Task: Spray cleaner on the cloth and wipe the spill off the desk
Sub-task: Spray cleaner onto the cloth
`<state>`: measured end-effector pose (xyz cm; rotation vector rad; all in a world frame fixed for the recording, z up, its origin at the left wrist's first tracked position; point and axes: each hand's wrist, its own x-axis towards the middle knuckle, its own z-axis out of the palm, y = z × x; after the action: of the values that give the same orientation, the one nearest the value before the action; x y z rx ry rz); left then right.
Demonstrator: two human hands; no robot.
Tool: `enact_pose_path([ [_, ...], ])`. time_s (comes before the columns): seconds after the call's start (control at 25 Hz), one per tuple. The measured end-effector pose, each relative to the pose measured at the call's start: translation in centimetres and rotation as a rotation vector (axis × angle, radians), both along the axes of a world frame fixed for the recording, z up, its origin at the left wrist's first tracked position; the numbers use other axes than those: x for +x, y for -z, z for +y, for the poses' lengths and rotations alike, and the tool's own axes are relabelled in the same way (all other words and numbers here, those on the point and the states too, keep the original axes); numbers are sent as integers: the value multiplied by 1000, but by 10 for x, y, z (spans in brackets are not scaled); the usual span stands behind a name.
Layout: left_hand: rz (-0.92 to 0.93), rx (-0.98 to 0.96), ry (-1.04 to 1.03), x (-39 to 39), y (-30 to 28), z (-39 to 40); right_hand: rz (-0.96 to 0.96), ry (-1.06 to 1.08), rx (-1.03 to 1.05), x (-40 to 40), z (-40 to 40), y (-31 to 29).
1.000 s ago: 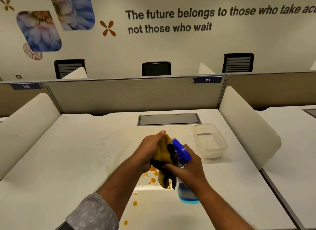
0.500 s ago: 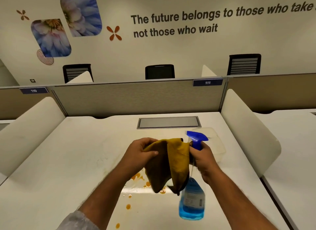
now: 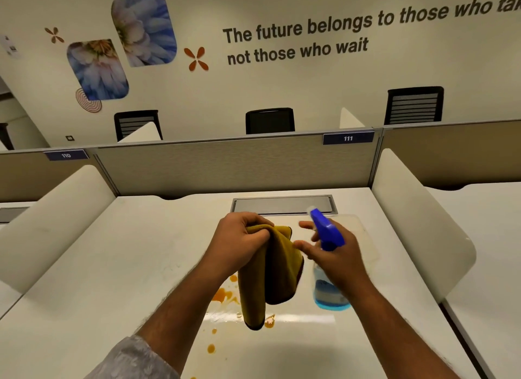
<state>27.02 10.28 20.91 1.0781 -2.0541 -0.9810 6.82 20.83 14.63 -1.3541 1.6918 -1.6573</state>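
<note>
My left hand (image 3: 239,243) grips the top of a mustard-yellow cloth (image 3: 270,277), which hangs down above the white desk (image 3: 112,265). To its right my right hand (image 3: 335,254) holds a clear spray bottle (image 3: 329,294) of blue cleaner by the neck. The blue trigger head (image 3: 325,229) points left toward the cloth, and the index finger and thumb reach out toward it. An orange spill (image 3: 222,295) lies on the desk under the cloth, with smaller drops (image 3: 211,347) trailing toward me. The cloth hides part of the spill.
A clear plastic container (image 3: 363,237) sits on the desk behind my right hand. A grey cable hatch (image 3: 282,205) lies at the desk's back. White side dividers (image 3: 423,223) flank the desk, with a beige partition (image 3: 239,167) behind it.
The cloth has unfolded and hangs longer from my left hand. My right hand has turned the bottle so its nozzle faces the cloth, and the fingers have spread.
</note>
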Motion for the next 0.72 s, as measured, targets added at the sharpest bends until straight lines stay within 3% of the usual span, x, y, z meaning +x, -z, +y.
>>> enact_pose_path([
  [0.12,-39,52,33,-6,-4,0,73,-190,42,16,-10,-3],
  [0.28,-57,89,101,3,-13,-3,-60,-198,75,21,-22,5],
  [0.56,429,314,94,23,17,17,-349,-291,39,21,-19,-6],
  [0.72,499,337,263,23,20,30,-389,-278,112,27,-22,-5],
])
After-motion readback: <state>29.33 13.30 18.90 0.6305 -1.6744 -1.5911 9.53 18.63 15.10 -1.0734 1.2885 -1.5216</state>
